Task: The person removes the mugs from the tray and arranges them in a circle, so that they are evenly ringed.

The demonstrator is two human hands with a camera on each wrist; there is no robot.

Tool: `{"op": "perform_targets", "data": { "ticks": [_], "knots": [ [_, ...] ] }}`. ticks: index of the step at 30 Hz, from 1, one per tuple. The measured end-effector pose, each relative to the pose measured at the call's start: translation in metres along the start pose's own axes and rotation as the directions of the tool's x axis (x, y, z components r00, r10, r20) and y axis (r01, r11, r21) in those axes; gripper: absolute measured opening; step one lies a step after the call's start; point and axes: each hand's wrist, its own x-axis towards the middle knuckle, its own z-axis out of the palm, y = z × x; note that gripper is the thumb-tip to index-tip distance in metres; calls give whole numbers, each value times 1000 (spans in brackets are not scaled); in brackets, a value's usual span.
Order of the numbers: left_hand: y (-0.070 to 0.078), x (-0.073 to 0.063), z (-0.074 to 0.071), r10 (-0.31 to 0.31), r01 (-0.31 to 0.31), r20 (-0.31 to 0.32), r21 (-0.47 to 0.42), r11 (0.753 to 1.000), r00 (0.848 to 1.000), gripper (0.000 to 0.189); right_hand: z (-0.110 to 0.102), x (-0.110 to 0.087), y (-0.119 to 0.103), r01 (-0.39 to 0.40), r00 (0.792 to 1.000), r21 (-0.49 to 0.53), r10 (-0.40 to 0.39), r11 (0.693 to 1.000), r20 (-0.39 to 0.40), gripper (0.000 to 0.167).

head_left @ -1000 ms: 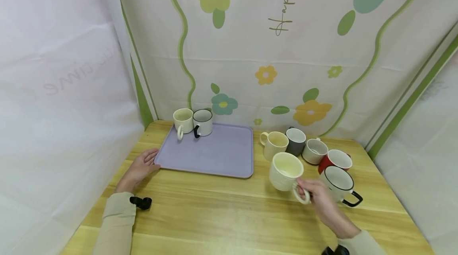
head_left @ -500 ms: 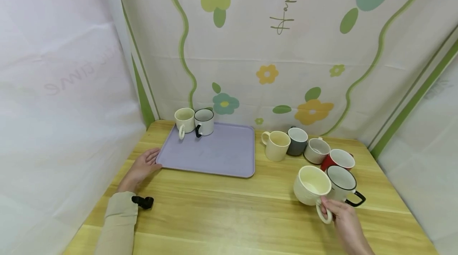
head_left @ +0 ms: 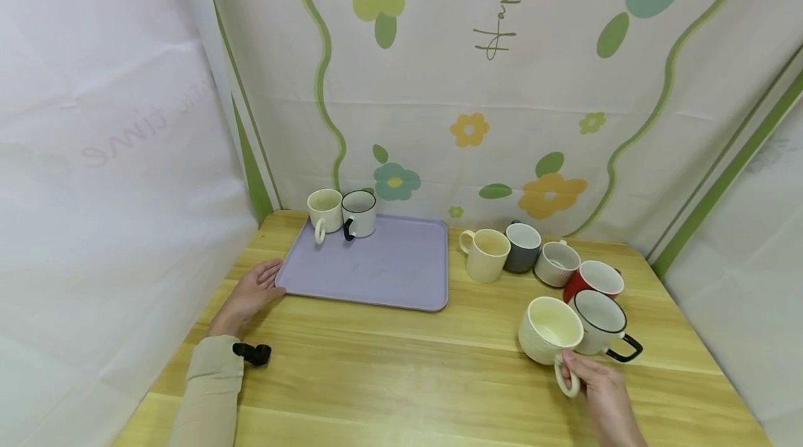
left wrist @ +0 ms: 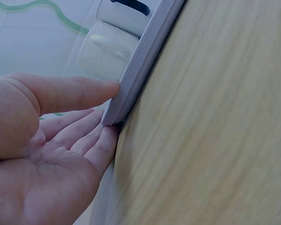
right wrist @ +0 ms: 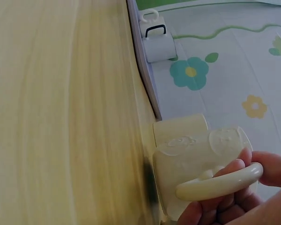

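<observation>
My right hand (head_left: 605,391) grips the handle of a cream mug (head_left: 542,346) with raised patterns on its side, visible in the right wrist view. The mug is upright, close over the tabletop, and overlaps a white black-rimmed mug (head_left: 596,325) in the head view. At the near left corner of a lilac tray (head_left: 376,273), my left hand (head_left: 251,293) lies with fingers extended. The left wrist view has its thumb (left wrist: 91,93) touching the tray's rim and its straight fingers beside the corner. Another cream mug (head_left: 325,213) and a smaller black-rimmed mug (head_left: 362,218) stand at the tray's back left.
Right of the tray, a pale yellow mug (head_left: 486,259), a dark grey mug (head_left: 522,255), a ribbed whitish mug (head_left: 555,269) and a red mug (head_left: 580,286) stand in a curved row. Patterned cloth (head_left: 414,84) walls surround the wooden table (head_left: 376,377).
The right hand has carried the cream mug rightward and down, from in front of the pale yellow mug to beside the large black-rimmed mug. My left hand stays at the tray corner.
</observation>
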Motion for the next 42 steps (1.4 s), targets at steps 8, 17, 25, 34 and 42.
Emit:
{"op": "perform_targets", "data": {
  "ticks": [8, 17, 25, 34, 42],
  "knots": [
    [-1, 2, 0, 4, -4, -4, 1, 1000, 1000, 77, -2, 0, 3, -16, 1000, 17, 17, 1000, -16, 32],
    [-2, 1, 0, -2, 2, -2, 14, 1000, 1000, 77, -1, 3, 0, -166, 986, -223, 157, 961, -57, 40],
    [-2, 0, -1, -5, 5, 1, 2, 1000, 1000, 79, -18, -3, -19, -50, 998, -763, 8, 644, -58, 71],
    [-2, 1, -1, -4, 4, -8, -3, 1000, 1000, 79, 13, -7, -63, 366, 866, -796, -490, 483, 100, 34],
    [-1, 0, -1, -4, 4, 0, 6, 1000, 1000, 79, 99, 31, -71, 568, 815, -645, -457, 512, 355, 50]
  ]
}}
